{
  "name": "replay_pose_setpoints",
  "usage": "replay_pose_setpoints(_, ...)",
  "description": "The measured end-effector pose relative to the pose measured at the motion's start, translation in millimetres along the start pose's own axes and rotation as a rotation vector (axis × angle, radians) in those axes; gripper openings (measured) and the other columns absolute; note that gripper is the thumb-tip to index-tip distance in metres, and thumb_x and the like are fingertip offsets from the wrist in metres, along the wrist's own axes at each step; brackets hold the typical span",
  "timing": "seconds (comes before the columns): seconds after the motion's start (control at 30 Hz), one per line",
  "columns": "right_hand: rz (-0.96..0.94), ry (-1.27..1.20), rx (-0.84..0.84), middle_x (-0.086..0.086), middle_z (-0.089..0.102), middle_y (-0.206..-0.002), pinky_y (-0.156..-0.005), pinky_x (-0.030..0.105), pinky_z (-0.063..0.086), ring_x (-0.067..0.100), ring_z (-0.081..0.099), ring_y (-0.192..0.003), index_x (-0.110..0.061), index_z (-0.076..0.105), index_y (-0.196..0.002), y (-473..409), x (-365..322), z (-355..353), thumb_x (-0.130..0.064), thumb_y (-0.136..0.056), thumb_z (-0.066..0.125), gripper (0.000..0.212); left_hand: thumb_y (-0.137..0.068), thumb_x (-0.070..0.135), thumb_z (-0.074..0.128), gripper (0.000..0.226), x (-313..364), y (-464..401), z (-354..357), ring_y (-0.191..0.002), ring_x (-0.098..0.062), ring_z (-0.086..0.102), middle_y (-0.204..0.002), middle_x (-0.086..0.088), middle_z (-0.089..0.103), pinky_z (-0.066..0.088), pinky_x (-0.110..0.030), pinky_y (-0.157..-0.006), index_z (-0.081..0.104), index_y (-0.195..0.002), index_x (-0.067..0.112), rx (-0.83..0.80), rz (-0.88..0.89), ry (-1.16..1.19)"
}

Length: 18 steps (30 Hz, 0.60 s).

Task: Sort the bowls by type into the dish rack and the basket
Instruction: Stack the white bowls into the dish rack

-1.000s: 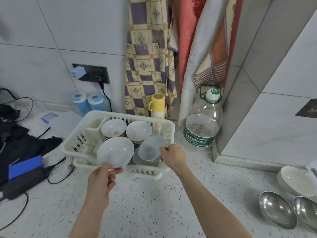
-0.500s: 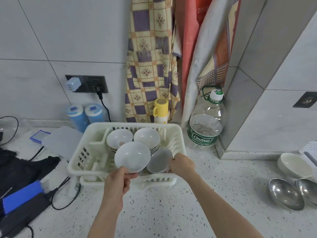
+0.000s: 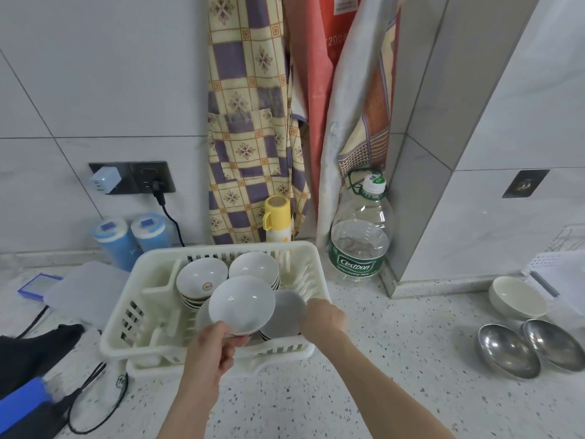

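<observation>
A cream plastic dish rack (image 3: 139,299) stands on the speckled counter and holds stacks of white ceramic bowls (image 3: 202,277). My left hand (image 3: 212,350) grips the near rim of a white bowl (image 3: 242,304), tilted above the rack's front. My right hand (image 3: 323,316) holds the right edge of a greyish bowl (image 3: 286,313) that sits low in the rack's front right corner. At the far right a white bowl (image 3: 519,296) and two steel bowls (image 3: 506,350) rest on the counter beside a white basket (image 3: 560,264), only partly in view.
A large water bottle (image 3: 359,239) stands right of the rack, a yellow flask (image 3: 278,221) behind it. Two blue canisters (image 3: 129,239), a wall socket with plugs (image 3: 133,182), black cables (image 3: 91,384) and dark gear lie left. Cloths hang on the wall behind.
My left hand has carried its white bowl rightward and over the rack's front stacks. My right hand has lowered the greyish bowl into the rack's front right corner. The camera has shifted left.
</observation>
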State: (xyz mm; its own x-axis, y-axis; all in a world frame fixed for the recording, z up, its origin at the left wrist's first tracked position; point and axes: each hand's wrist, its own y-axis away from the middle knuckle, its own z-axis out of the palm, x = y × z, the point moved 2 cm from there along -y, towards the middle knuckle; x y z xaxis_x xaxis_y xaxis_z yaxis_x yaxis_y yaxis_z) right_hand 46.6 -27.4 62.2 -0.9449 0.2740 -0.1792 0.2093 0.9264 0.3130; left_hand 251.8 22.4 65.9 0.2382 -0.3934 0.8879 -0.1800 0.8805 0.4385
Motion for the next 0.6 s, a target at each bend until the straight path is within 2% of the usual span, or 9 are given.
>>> replay_pose_setpoints(0.07,-0.006,-0.216,0.087,0.002,0.065,-0.09,-0.06,0.026,0.041,0.017,0.056,-0.071,-0.014,0.06,-0.101,0.9,8.5,-0.6,-0.03,-0.1,0.042,0.023,-0.09,0.011,0.052,0.017,1.7,-2.1,5.5,-0.052,-0.014,0.038,-0.075,-0.023,0.074,0.029,-0.024,-0.044,0.065,-0.099,0.004,0.002,0.008,-0.073)
replay_pose_setpoints(0.13,-0.049,-0.461,0.146,0.0,0.062,-0.074,-0.055,0.025,0.039,0.013,0.049,-0.058,-0.016,0.056,-0.081,4.0,16.6,-0.9,-0.034,-0.101,0.037,0.034,-0.09,0.012,0.052,0.016,4.1,-6.1,13.0,-0.056,-0.017,0.038,-0.072,-0.02,0.074,0.026,-0.025,-0.049,0.066,-0.095,0.005,-0.005,0.004,-0.145)
replay_pose_setpoints(0.17,-0.075,-0.551,0.142,-0.002,0.063,-0.069,-0.055,0.026,0.038,0.011,0.048,-0.056,-0.015,0.055,-0.075,6.0,18.7,-1.7,-0.036,-0.101,0.036,0.039,-0.09,0.012,0.052,0.017,5.1,-8.5,17.4,-0.052,-0.016,0.036,-0.071,-0.019,0.075,0.025,-0.024,-0.048,0.067,-0.094,0.005,-0.014,-0.001,-0.186)
replay_pose_setpoints(0.23,-0.118,-0.653,0.086,-0.006,0.07,-0.07,-0.054,0.023,0.037,0.006,0.053,-0.058,-0.019,0.061,-0.077,9.0,19.6,-3.3,-0.042,-0.1,0.033,0.043,-0.09,0.014,0.051,0.022,5.6,-13.4,26.7,-0.04,-0.012,0.031,-0.07,-0.019,0.074,0.023,-0.021,-0.042,0.068,-0.089,0.0,-0.032,-0.016,-0.269)
replay_pose_setpoints(0.33,-0.166,-0.663,0.036,-0.015,0.065,-0.065,-0.055,0.022,0.035,0.001,0.052,-0.06,-0.032,0.058,-0.08,9.4,19.6,-5.3,-0.044,-0.096,0.04,0.028,-0.089,0.014,0.052,0.027,3.3,-18.0,38.3,-0.037,-0.012,0.028,-0.069,-0.02,0.074,0.021,-0.021,-0.041,0.067,-0.078,-0.005,-0.045,-0.072,-0.306)
replay_pose_setpoints(0.4,-0.157,-0.683,0.039,-0.015,0.055,-0.053,-0.051,0.022,0.033,0.003,0.047,-0.053,-0.033,0.056,-0.079,9.4,21.8,-5.5,-0.033,-0.091,0.049,0.014,-0.088,0.014,0.052,0.028,1.3,-19.5,43.5,-0.041,-0.014,0.03,-0.072,-0.021,0.075,0.021,-0.021,-0.043,0.067,-0.076,-0.006,-0.074,-0.122,-0.304)
replay_pose_setpoints(0.5,-0.111,-0.798,0.061,-0.01,0.046,-0.047,-0.048,0.024,0.028,0.01,0.039,-0.049,-0.023,0.051,-0.067,10.5,25.9,-3.0,-0.019,-0.083,0.053,0.017,-0.09,0.014,0.052,0.024,-2.5,-20.8,49.1,-0.04,-0.014,0.033,-0.073,-0.02,0.075,0.023,-0.02,-0.039,0.067,-0.085,-0.004,-0.1,-0.134,-0.335)
replay_pose_setpoints(0.57,-0.088,-0.804,0.071,-0.003,0.051,-0.056,-0.051,0.026,0.029,0.015,0.042,-0.054,-0.01,0.053,-0.069,10.0,26.2,-1.5,-0.016,-0.082,0.052,0.014,-0.092,0.015,0.052,0.015,-4.6,-20.4,51.1,-0.037,-0.012,0.039,-0.07,-0.016,0.075,0.026,-0.019,-0.036,0.056,-0.102,0.005,-0.083,-0.073,-0.38)
replay_pose_setpoints(0.6,-0.076,-0.802,0.071,0.003,0.056,-0.062,-0.053,0.027,0.03,0.016,0.045,-0.057,-0.005,0.055,-0.072,9.0,26.0,-0.7,-0.015,-0.082,0.052,0.015,-0.093,0.015,0.051,0.017,-5.8,-20.0,52.0,-0.037,-0.01,0.042,-0.069,-0.014,0.076,0.027,-0.019,-0.036,0.047,-0.11,0.015,-0.07,-0.039,-0.403)
